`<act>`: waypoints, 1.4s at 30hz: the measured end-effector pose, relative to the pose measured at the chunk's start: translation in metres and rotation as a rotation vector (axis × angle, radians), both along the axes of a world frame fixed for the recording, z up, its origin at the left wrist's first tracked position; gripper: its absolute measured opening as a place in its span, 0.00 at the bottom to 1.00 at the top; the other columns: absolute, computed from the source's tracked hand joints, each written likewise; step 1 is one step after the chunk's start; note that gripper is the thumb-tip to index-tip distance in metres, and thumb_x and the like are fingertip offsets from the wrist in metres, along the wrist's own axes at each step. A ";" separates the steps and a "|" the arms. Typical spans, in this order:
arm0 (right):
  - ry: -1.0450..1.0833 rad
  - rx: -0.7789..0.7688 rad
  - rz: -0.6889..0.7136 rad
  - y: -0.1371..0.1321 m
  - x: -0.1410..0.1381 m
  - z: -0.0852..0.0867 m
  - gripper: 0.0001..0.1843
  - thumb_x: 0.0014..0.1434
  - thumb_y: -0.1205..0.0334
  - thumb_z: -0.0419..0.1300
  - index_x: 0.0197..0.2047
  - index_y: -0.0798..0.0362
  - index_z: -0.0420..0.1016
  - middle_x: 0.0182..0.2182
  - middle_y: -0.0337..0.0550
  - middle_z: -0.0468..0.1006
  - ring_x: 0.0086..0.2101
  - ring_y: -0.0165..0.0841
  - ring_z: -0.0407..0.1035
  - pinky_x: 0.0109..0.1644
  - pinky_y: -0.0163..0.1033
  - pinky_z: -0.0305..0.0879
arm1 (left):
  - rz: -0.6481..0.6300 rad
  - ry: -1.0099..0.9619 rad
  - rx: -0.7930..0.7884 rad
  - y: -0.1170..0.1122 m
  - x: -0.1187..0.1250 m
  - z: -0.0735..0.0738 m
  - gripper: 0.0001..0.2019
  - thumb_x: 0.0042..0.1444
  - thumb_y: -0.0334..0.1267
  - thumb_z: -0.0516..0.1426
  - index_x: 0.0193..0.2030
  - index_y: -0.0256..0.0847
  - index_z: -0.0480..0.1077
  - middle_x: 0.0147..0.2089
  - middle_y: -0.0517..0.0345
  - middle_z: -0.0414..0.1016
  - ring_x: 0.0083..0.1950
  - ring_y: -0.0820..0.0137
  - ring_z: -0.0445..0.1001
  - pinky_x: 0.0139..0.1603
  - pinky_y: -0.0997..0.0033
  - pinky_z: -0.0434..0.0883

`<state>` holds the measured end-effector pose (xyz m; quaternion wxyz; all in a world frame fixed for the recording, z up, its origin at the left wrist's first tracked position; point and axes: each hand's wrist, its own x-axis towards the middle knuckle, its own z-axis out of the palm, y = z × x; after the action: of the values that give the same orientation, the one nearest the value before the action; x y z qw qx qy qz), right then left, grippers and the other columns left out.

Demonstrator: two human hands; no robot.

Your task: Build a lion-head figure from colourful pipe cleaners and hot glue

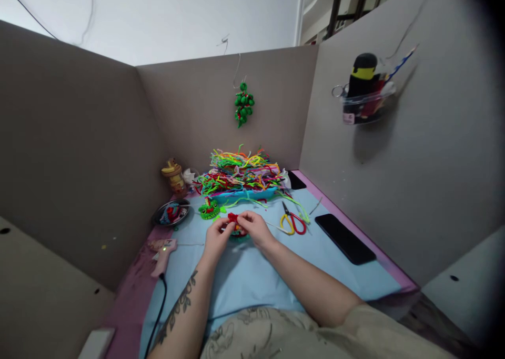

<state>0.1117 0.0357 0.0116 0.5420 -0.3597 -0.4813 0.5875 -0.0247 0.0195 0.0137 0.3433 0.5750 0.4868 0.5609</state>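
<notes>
Between my two hands is a small fuzzy craft piece (239, 229), red on top with some orange and green below, that looks made of pipe cleaners. My left hand (218, 237) pinches it from the left side, and my right hand (255, 227) grips its red top from the right. Fingers cover much of the piece. Just beyond my left hand lies a green pipe-cleaner figure (209, 209) with eyes and a bit of red. To the right of my right hand are scissors (292, 223) with one yellow and one red handle.
A heap of colourful pipe cleaners (244, 169) fills a blue tray (248, 195) at the back. A pink glue gun (163, 256) with a black cord and a dark bowl (171, 214) are left; a phone (345, 238) lies right. Grey partitions (229, 85) enclose the desk.
</notes>
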 end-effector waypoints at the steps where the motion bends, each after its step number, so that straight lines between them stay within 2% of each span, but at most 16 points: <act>1: 0.006 -0.010 0.015 -0.001 -0.001 0.000 0.15 0.46 0.51 0.63 0.28 0.55 0.70 0.20 0.35 0.70 0.20 0.25 0.61 0.23 0.30 0.58 | -0.003 0.001 0.009 0.000 0.000 -0.001 0.09 0.45 0.41 0.62 0.31 0.38 0.76 0.31 0.56 0.75 0.31 0.70 0.70 0.32 0.75 0.65; 6: -0.073 0.010 0.072 -0.003 -0.002 0.000 0.13 0.45 0.54 0.63 0.28 0.57 0.73 0.21 0.37 0.71 0.21 0.25 0.62 0.24 0.30 0.56 | -0.016 -0.129 -0.059 0.002 0.000 -0.002 0.11 0.44 0.41 0.63 0.33 0.38 0.76 0.30 0.57 0.76 0.31 0.71 0.71 0.34 0.74 0.66; 10: -0.108 0.070 0.091 -0.003 -0.001 0.000 0.13 0.45 0.55 0.62 0.25 0.57 0.72 0.19 0.35 0.68 0.20 0.24 0.59 0.23 0.29 0.54 | -0.118 -0.234 -0.119 0.001 0.001 -0.001 0.12 0.44 0.42 0.63 0.34 0.37 0.75 0.31 0.57 0.76 0.32 0.71 0.72 0.36 0.73 0.67; 15: -0.126 0.084 0.076 -0.001 -0.002 -0.003 0.12 0.47 0.55 0.60 0.23 0.56 0.68 0.17 0.33 0.65 0.19 0.24 0.58 0.22 0.29 0.54 | -0.215 -0.264 -0.117 -0.001 0.003 0.000 0.16 0.44 0.42 0.64 0.39 0.37 0.74 0.38 0.54 0.76 0.38 0.69 0.72 0.41 0.71 0.67; 19: -0.143 0.064 0.039 0.001 -0.001 -0.003 0.12 0.48 0.55 0.58 0.23 0.55 0.65 0.16 0.32 0.63 0.18 0.24 0.57 0.21 0.30 0.53 | -0.141 -0.258 -0.121 0.000 0.004 -0.002 0.22 0.42 0.44 0.64 0.43 0.37 0.71 0.39 0.53 0.76 0.37 0.68 0.73 0.36 0.72 0.68; 23: -0.214 0.132 0.019 0.001 0.000 0.000 0.11 0.48 0.58 0.58 0.21 0.55 0.65 0.16 0.33 0.64 0.19 0.25 0.56 0.23 0.30 0.53 | 0.010 -0.187 -0.099 0.002 -0.001 -0.002 0.19 0.45 0.49 0.61 0.41 0.37 0.72 0.31 0.56 0.75 0.29 0.73 0.70 0.26 0.77 0.63; 25: -0.255 0.174 0.029 0.000 0.001 0.000 0.10 0.49 0.58 0.57 0.22 0.55 0.66 0.17 0.34 0.65 0.20 0.25 0.57 0.25 0.31 0.53 | 0.078 -0.141 -0.065 0.003 -0.005 -0.002 0.18 0.46 0.48 0.60 0.38 0.36 0.73 0.30 0.57 0.74 0.29 0.72 0.70 0.27 0.76 0.64; 28: -0.331 0.236 0.045 0.000 0.002 -0.001 0.10 0.50 0.60 0.57 0.22 0.56 0.68 0.18 0.35 0.66 0.21 0.25 0.58 0.26 0.31 0.54 | 0.136 -0.069 0.015 0.005 -0.010 -0.003 0.15 0.46 0.46 0.60 0.36 0.36 0.75 0.35 0.53 0.76 0.36 0.68 0.72 0.38 0.71 0.68; 32: -0.391 0.262 0.066 0.000 0.003 -0.001 0.08 0.49 0.62 0.56 0.21 0.56 0.68 0.18 0.34 0.65 0.21 0.25 0.58 0.25 0.30 0.53 | 0.107 0.007 0.054 0.008 -0.013 -0.008 0.14 0.47 0.45 0.60 0.35 0.37 0.76 0.36 0.52 0.76 0.38 0.67 0.73 0.43 0.68 0.68; 38: -0.229 0.064 0.076 0.001 0.002 0.001 0.08 0.51 0.59 0.55 0.27 0.54 0.65 0.16 0.33 0.68 0.17 0.25 0.61 0.19 0.29 0.54 | 0.080 0.008 0.029 0.008 -0.011 -0.010 0.13 0.48 0.45 0.60 0.34 0.37 0.74 0.33 0.55 0.75 0.34 0.69 0.72 0.39 0.71 0.68; 42: -0.197 0.046 0.049 0.005 0.003 0.000 0.09 0.52 0.57 0.55 0.28 0.53 0.64 0.14 0.33 0.68 0.15 0.25 0.61 0.17 0.28 0.55 | 0.039 0.000 0.002 0.008 -0.009 -0.009 0.12 0.47 0.44 0.60 0.32 0.36 0.73 0.29 0.57 0.74 0.31 0.71 0.71 0.36 0.73 0.67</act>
<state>0.1150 0.0405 0.0112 0.4859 -0.3913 -0.5542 0.5511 -0.0340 0.0272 0.0050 0.3318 0.5659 0.4973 0.5678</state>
